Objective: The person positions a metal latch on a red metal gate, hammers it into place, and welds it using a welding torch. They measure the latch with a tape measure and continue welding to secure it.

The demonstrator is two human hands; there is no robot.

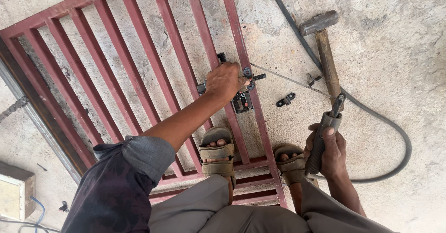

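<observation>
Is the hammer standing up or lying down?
Lying down. The hammer rests flat on the concrete floor, head pointing away, its wooden handle running toward the right hand. Nobody holds it.

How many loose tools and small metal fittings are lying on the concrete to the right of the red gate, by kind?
Hammer: 1
Small dark metal fittings: 2
Total: 3

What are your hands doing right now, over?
Left hand pressing bolt latch onto red gate. Right hand gripping electrode holder, rod aimed at latch. Hammer lies clear.
</observation>
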